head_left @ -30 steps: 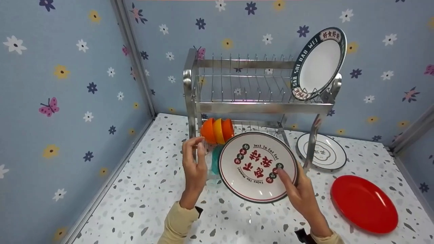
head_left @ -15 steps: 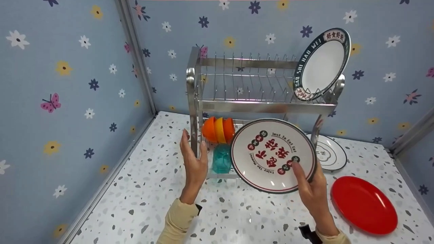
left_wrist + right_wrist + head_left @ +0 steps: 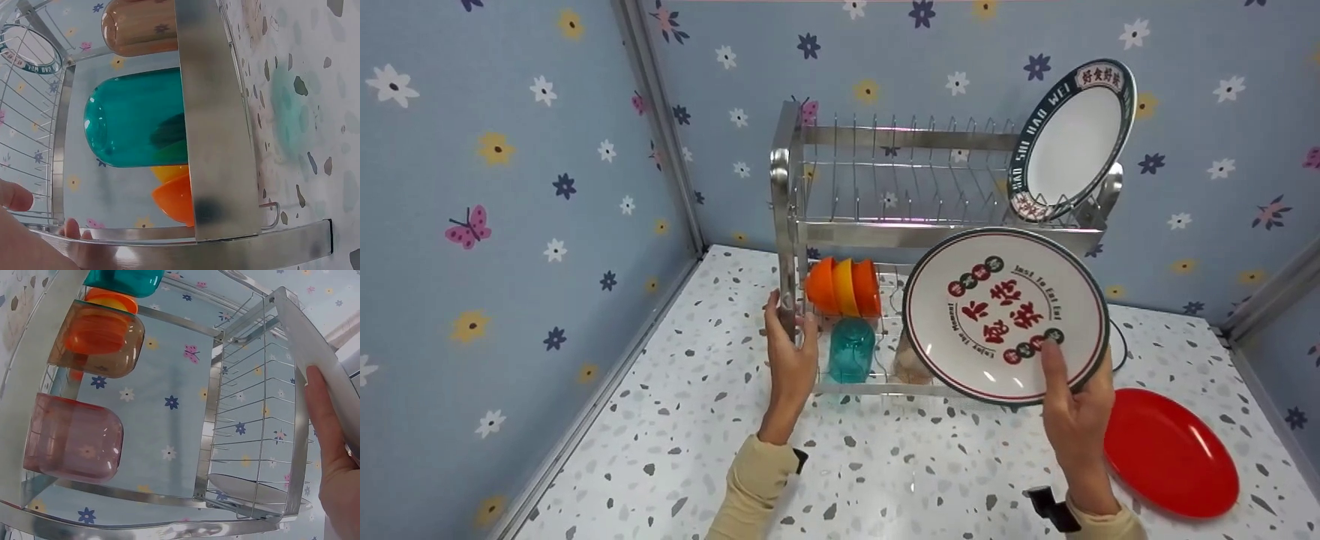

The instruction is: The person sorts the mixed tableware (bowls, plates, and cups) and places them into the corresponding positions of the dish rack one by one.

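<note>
My right hand (image 3: 1076, 420) holds a white plate (image 3: 960, 330) by its lower right edge, thumb on the printed face. The plate is tilted up in front of the right half of a metal dish rack (image 3: 877, 236). In the right wrist view it shows nearly edge-on beside the rack's upper tier. My left hand (image 3: 793, 367) grips the rack's left post, thumb on one side and fingers on the other. On the rack's lower tier are orange and yellow bowls (image 3: 844, 289), a teal cup (image 3: 851, 356), a brown cup (image 3: 910, 364) and a pink cup (image 3: 79, 439).
A dark-rimmed plate (image 3: 1072, 150) leans upright at the right end of the upper tier. At the right on the speckled table (image 3: 855, 465) lies a red plate (image 3: 1177, 454). Another dark-rimmed plate (image 3: 1121, 337) is mostly hidden behind the held one. Flowered walls (image 3: 532, 277) stand left and behind.
The held plate has moved right and up, uncovering the teal cup and part of the brown cup. My left hand has closed around the rack's left post.
</note>
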Demonstrator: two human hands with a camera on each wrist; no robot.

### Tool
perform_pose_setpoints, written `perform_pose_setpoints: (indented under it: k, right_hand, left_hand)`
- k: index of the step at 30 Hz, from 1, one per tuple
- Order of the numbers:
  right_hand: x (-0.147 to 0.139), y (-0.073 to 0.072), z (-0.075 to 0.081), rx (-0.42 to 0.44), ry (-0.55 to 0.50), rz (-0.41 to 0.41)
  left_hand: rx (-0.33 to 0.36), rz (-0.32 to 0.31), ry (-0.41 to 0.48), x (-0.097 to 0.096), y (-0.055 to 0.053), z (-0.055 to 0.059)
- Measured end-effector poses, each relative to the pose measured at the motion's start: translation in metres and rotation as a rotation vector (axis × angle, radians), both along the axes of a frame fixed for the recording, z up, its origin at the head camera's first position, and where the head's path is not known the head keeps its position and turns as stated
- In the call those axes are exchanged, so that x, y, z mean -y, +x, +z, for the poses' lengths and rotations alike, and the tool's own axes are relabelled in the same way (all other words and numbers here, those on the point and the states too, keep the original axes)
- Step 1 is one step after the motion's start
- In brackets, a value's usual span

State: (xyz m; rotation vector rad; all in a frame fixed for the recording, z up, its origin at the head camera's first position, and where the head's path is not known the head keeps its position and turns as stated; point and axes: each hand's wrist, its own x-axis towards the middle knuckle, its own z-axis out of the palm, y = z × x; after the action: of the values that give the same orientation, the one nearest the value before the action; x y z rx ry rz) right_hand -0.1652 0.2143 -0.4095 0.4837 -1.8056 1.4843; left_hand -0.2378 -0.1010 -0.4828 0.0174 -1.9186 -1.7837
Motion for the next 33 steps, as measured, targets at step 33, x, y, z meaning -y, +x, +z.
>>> perform_pose_setpoints:
  k: [33]
  right_hand:
    - [-0.002, 0.005, 0.044, -0.108, -0.311, -0.116]
  left_hand:
    - [-0.055, 0.116, 0.032, 0.012, -0.032, -0.020]
